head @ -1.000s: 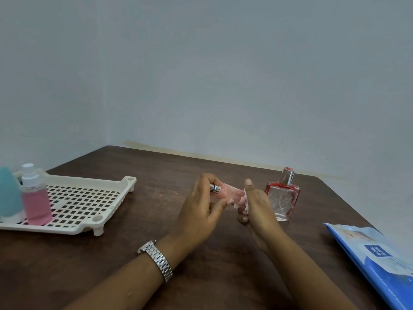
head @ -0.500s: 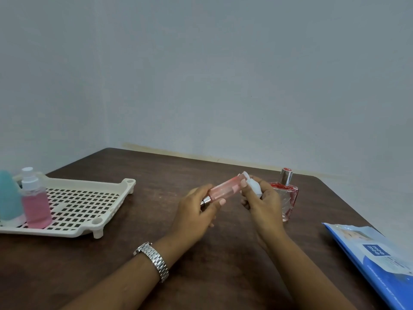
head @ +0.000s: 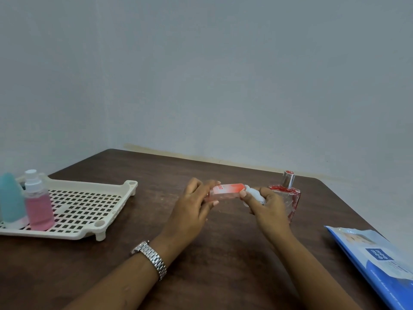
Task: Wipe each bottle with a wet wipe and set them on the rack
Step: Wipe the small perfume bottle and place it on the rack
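Teal bottle (head: 10, 198) and pink spray bottle (head: 39, 209) stood on the white perforated plastic rack (head: 44, 234). To its right, the left hand (head: 192, 211) had its grip pinched on a slim pink bottle (head: 225, 191), the right hand (head: 268, 211) pinched a white wet wipe (head: 254, 194) against it, and a square red glass bottle (head: 293, 198) looked not yet wiped.

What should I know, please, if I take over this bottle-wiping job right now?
Left hand grips the slim pink bottle by one end, level above the table.
Right hand holds the wet wipe against its other end.
Done: teal bottle and pink spray bottle stand on the rack.
Left: finish this wipe and rack it, then wipe and rack the square perfume bottle standing behind the right hand. Wipes pack lies at the right.
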The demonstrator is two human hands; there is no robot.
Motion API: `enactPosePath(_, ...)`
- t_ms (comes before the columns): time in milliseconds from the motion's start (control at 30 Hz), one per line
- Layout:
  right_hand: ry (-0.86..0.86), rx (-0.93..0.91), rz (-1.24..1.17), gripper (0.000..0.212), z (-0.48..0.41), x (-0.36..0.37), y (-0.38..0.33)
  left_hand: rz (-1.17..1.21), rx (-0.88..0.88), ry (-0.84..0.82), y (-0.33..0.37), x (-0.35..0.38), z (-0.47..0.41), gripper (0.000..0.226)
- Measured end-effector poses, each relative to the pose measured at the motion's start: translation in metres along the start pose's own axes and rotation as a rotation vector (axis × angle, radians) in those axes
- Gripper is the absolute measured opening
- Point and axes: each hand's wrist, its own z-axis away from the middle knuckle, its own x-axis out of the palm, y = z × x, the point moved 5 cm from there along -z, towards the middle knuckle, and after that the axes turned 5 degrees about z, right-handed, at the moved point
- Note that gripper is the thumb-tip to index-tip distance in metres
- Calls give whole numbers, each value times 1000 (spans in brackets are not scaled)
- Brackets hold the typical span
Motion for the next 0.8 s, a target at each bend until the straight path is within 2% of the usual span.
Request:
enactPosePath(200,24,15,-95,13,3,3,-3,11,-4,11,2,-1,0,38)
enactPosePath(300,-63,103,-264,19,6,11,-2,24,6,5,2,-1,1,36)
enactPosePath(367,-132,137,-344,14,8,15,-5,33,9,8,1,-1,1,35)
enactPosePath(500,-144,158,-432,15,10,17,-5,54,1,18,1,-1,2,35)
enactPosePath(700,-73,95,-456,16,5,9,-4,256,-117,119,1,1,1,37)
enactPosePath(800,-52,28,-420,13,4,7,-7,398,-185,149,-3,3,1,30)
